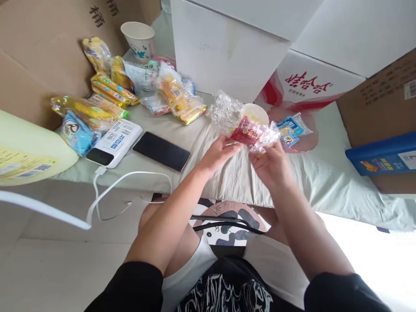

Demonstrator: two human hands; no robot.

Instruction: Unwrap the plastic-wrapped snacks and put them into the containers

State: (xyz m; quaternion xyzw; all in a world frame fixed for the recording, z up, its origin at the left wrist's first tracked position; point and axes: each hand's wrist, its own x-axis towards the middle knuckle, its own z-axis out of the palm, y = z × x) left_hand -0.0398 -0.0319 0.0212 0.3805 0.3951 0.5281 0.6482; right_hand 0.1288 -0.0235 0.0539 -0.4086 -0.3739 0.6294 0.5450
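A red snack packet (pixel 247 131) with crumpled clear plastic at both ends is held up over the cloth-covered surface. My right hand (pixel 272 167) is closed, its fingers pinching the clear right end. My left hand (pixel 219 155) grips the packet's lower left side, thumb pointing right; some of its fingers are hidden behind the wrapper. Behind the packet stands a pale round cup (pixel 256 112), partly covered, with something yellowish inside. Just right of my right hand, a translucent pink plate (pixel 307 145) bears small blue packets (pixel 290 130).
Left of my hands lie a black phone (pixel 161 151) and a white power bank (pixel 115 144) with a white cable (pixel 130 174). Wrapped snacks (pixel 110 91) are heaped behind them, near a paper cup (pixel 139 41). White boxes (pixel 224 52) stand at the back, a blue package (pixel 383 154) at right.
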